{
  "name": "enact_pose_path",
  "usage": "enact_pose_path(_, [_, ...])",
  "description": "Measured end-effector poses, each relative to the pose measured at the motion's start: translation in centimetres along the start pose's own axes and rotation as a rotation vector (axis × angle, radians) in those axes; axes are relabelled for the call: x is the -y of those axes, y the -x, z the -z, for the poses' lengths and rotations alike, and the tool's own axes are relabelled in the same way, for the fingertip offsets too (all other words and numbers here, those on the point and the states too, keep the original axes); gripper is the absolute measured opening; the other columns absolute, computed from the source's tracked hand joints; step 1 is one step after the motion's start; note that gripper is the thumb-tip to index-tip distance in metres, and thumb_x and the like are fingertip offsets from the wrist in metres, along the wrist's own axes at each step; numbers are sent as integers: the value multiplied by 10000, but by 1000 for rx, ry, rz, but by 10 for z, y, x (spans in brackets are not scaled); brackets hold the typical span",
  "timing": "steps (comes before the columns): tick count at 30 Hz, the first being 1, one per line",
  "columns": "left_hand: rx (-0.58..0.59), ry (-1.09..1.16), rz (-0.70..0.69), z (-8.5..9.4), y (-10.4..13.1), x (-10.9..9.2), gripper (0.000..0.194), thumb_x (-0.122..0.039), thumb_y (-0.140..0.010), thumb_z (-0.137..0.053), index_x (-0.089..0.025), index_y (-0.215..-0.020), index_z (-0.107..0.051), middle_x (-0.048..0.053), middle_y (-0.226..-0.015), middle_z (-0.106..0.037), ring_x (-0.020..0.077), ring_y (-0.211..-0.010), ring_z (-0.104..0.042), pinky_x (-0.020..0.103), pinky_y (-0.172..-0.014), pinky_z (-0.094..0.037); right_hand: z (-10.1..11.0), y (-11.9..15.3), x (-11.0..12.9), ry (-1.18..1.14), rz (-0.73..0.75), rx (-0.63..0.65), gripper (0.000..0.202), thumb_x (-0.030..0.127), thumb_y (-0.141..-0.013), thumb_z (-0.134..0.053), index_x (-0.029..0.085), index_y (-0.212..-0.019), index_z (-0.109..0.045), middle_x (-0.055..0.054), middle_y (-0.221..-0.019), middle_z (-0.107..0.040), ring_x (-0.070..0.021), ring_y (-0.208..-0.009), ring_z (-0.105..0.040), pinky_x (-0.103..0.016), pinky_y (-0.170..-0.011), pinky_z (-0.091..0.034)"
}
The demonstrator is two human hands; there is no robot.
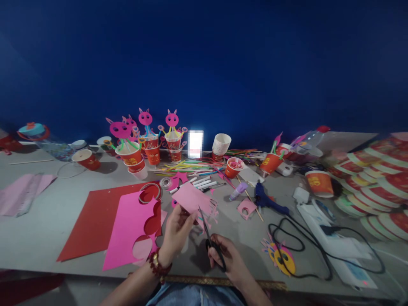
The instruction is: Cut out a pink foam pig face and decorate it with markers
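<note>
A light pink sheet of paper (191, 197) with ragged, cut strips along its right side is pinched in my left hand (178, 227). Scissors (206, 227) with black handles are in my right hand (225, 250), fingers wrapped round the loops. Their blades point up and away from me, at the lower right edge of the pink sheet. Whether the blades are cutting into it I cannot tell. Beyond the sheet lie several white marker pens (204, 182). On the left, a hot pink sheet with round cutouts (123, 231) overlaps a red sheet (86, 225).
Paper cups with pink animal faces (132, 159) stand at the back left. Coloured pipe cleaners (188, 168) lie mid-table. A purple glue stick (238, 191), blue glue gun (270, 202) and looping black cord (321, 246) are to the right, near stacked red cups (382, 178).
</note>
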State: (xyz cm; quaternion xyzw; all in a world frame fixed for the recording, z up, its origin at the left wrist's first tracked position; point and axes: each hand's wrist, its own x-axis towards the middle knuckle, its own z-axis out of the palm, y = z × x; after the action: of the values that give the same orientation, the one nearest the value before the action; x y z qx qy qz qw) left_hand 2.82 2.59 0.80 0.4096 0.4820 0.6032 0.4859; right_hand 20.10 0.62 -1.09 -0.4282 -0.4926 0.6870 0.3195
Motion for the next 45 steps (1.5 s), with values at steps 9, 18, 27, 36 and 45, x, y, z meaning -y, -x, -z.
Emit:
enact_pose_path(9, [14, 20, 24, 1, -1, -2, 313, -370, -839, -693, -188, -1077, -604, 51, -913, -684, 165, -762, -655, 254, -687, -540, 8, -3, -4, 67, 16, 67, 566, 734, -709, -652, 212, -664, -438, 58, -558, -444, -116, -522, -444, -239, -537, -328])
enact_pose_path(18, [43, 10, 32, 1, -2, -11, 300, -381, -825, -695, -190, -1037, -606, 43, -874, -669, 169, -751, -643, 269, -681, -547, 8, -3, 5, 58, -6, 93, 554, 701, -700, -680, 217, -645, -417, 67, -553, -424, -98, -490, -417, -225, -498, -336])
enact_pose_path(27, [55, 17, 4, 1, -3, -13, 255, -349, -829, -691, -192, -1015, -614, 39, -873, -677, 163, -749, -650, 262, -667, -552, 10, -3, 5, 63, -21, 89, 562, 710, -672, -693, 214, -643, -433, 69, -549, -446, -97, -487, -426, -224, -503, -355])
enact_pose_path(36, [90, 42, 12, 3, -3, -15, 238, -334, -855, -677, -194, -1031, -601, 35, -886, -671, 158, -770, -647, 258, -685, -544, 10, -4, 6, 72, -22, 91, 550, 693, -693, -690, 209, -652, -433, 65, -560, -444, -97, -502, -424, -227, -512, -350])
enact_pose_path(45, [127, 13, 0, 7, -4, -14, 217, -319, -885, -647, -185, -1047, -595, 42, -904, -651, 148, -783, -620, 251, -702, -528, 11, -6, 1, 58, -32, 115, 583, 728, -659, -695, 211, -649, -424, 72, -552, -418, -85, -491, -401, -212, -484, -367])
